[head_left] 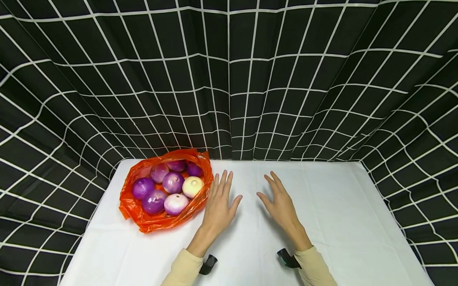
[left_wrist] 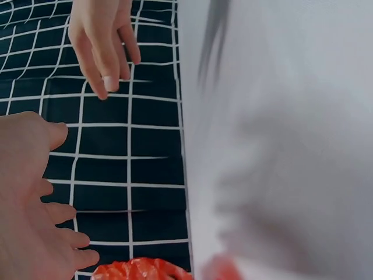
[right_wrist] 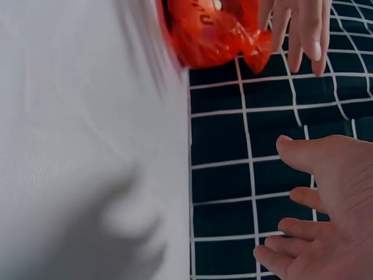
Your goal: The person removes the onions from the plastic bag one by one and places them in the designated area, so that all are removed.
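An open orange-red plastic bag (head_left: 162, 224) lies at the back left of the table. Inside it sit several purple onions (head_left: 173, 182) and one pale yellow-white onion (head_left: 193, 186). My left hand (head_left: 219, 206) is just right of the bag, its fingers extended and spread, holding nothing; in the head view the fingertips come right up to the bag's edge. Farther right, my right hand (head_left: 280, 204) hovers over the table with fingers extended and nothing in it. Both palms show in the wrist views, the left palm (left_wrist: 29, 192) and the right palm (right_wrist: 344, 210).
A white cloth covers the table (head_left: 343, 214). Behind and along both sides hangs a black curtain (head_left: 272, 79) with a white grid. A small black device (head_left: 208, 265) is strapped at the left wrist, and a similar device (head_left: 288, 258) at the right.
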{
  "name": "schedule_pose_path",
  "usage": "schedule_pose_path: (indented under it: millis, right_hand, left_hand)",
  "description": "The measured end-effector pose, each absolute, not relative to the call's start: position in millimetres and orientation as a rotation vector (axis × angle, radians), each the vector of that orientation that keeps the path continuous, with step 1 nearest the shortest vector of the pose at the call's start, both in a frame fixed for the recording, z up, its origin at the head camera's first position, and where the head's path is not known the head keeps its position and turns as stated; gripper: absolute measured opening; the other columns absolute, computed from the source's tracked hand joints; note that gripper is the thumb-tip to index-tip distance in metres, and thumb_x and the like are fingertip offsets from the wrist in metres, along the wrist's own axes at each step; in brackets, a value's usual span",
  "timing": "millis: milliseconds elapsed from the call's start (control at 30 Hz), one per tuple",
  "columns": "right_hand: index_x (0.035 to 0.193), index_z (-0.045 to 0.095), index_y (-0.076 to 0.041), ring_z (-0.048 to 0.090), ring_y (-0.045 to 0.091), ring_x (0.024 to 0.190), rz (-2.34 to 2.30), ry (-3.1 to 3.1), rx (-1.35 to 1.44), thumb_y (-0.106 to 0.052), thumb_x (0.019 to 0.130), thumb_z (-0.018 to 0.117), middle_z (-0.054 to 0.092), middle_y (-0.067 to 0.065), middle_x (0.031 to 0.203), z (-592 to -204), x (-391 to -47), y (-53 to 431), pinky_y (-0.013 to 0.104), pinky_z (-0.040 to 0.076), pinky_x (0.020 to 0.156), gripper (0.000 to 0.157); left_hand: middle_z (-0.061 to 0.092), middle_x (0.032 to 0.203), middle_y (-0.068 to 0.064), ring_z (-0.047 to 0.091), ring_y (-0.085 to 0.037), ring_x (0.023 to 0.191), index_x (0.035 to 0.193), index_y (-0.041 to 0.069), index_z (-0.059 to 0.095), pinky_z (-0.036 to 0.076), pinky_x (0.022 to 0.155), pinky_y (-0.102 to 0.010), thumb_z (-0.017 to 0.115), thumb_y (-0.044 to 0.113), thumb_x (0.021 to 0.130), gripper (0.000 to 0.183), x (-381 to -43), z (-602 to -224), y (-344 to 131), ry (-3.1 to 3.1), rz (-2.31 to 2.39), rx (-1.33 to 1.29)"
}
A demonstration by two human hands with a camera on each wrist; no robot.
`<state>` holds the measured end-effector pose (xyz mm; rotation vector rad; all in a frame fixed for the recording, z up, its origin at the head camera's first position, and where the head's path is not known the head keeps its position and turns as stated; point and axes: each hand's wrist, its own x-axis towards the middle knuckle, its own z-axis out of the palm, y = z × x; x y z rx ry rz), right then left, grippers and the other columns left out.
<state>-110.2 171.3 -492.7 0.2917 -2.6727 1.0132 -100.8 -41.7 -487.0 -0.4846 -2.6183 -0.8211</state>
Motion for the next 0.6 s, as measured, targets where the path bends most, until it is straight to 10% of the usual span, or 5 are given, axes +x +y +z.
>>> schedule_pose_path:
  millis: [600]
  right_hand:
    - [0.138,0.052,-0.004,0.036,0.034,0.139,1.084,-2.603,0.375,-0.024,0.089,0.073,0.036,0.015,0.153,-476,-123,144,0.052,0.037,0.109,0.057]
  left_hand:
    - [0.028,0.157,-0.019,0.018,-0.036,0.147,0.155,0.010,0.027,0.018,0.118,-0.053,0.065,0.027,0.094,0.074,-93,-474,-94,-2.573,-0.790,-0.309]
